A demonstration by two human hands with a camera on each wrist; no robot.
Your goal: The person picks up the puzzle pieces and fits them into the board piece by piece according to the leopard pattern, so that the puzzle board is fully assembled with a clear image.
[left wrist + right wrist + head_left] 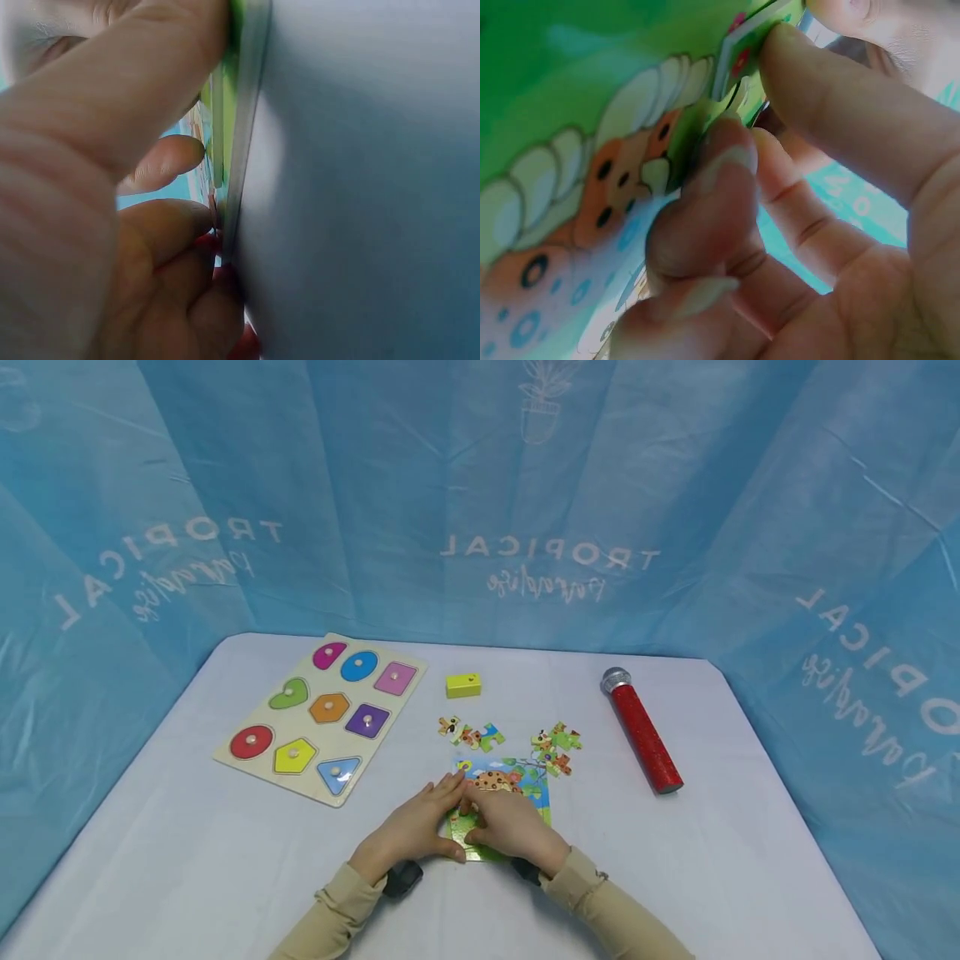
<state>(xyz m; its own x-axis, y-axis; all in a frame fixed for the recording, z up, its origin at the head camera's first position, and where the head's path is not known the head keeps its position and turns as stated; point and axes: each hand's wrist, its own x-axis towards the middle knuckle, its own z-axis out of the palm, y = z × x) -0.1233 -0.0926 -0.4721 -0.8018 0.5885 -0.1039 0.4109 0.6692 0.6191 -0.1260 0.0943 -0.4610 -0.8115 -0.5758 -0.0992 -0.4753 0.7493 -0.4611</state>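
Note:
A jigsaw board [536, 817] with a cartoon leopard picture lies near the middle front of the table. Along its left edge rests my left hand [411, 828], fingers straight and thumb at the near corner. My right hand [513, 828] bends over the board's left part. In the right wrist view, its thumb and forefinger pinch a green puzzle piece [744, 58] with a pink flower, which stands slightly raised above the picture [555, 75]. From the left wrist, the board's edge [244, 112] shows beside the fingers.
Loose puzzle pieces lie behind the board in a left group [471, 737] and a right group [555, 745]. Farther back sits a yellow block [463, 685]. A shape board [318, 718] with knobbed pieces is at left, a red toy microphone [645, 735] at right.

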